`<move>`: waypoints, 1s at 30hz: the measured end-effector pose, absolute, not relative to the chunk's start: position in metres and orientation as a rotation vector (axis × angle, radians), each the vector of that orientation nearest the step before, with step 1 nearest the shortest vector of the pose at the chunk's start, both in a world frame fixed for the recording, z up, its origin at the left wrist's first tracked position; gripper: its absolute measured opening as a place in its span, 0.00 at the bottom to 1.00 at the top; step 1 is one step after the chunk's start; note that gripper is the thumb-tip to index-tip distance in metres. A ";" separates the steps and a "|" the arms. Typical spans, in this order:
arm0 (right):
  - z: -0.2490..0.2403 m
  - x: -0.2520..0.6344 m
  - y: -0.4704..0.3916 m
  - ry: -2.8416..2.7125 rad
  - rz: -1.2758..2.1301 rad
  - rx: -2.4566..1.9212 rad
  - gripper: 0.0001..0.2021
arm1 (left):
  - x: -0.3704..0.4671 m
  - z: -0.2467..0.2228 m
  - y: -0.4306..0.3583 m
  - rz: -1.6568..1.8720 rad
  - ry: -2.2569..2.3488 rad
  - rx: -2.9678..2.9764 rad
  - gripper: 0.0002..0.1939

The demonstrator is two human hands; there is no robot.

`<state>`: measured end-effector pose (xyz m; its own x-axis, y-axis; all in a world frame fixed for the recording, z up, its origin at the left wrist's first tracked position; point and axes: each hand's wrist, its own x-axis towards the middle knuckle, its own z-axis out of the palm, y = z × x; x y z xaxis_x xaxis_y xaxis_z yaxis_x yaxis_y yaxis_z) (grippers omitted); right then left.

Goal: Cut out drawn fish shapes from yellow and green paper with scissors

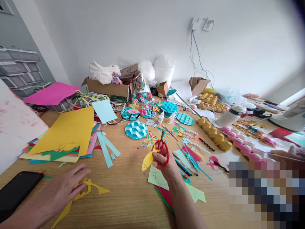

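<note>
My right hand [168, 162] is closed around red-handled scissors [163, 148], whose blades point away from me. The same hand pinches a yellow paper fish [147, 160] with a drawn eye and gill line. Beneath it lies a pale green sheet [157, 178] with a fish outline drawn in pencil. My left hand [69, 179], its fingers stretched and apart, rests low over yellow paper scraps [100, 190] at the left front of the table. Its thumb touches the scraps; whether it grips any I cannot tell.
Coloured paper [69, 127] is stacked at left, by a black phone [21, 187]. Blue wavy paper discs [136, 129], glue bottles [160, 117] and confetti [149, 139] lie ahead. Pencils [182, 165] and egg-carton strips [214, 135] are at right. A blurred patch covers the lower right.
</note>
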<state>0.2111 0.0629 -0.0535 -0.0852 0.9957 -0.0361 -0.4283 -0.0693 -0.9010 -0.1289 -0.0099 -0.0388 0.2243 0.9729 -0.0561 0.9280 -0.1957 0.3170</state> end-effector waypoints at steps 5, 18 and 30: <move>-0.052 0.209 0.062 -0.924 1.471 -0.899 0.15 | -0.101 -0.027 -0.004 0.366 1.592 1.998 0.14; -0.048 0.198 0.055 -1.060 1.469 -0.920 0.14 | 0.026 -0.036 0.050 0.650 1.182 1.590 0.11; -0.048 0.196 0.058 -1.079 1.445 -0.958 0.14 | 0.013 -0.029 0.055 0.621 1.164 1.496 0.13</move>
<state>0.1963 0.0584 -0.0483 -0.1341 0.9909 -0.0122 -0.2699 -0.0484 -0.9617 0.0126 0.0547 -0.0285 0.3830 0.9014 -0.2020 0.3338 0.0689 0.9401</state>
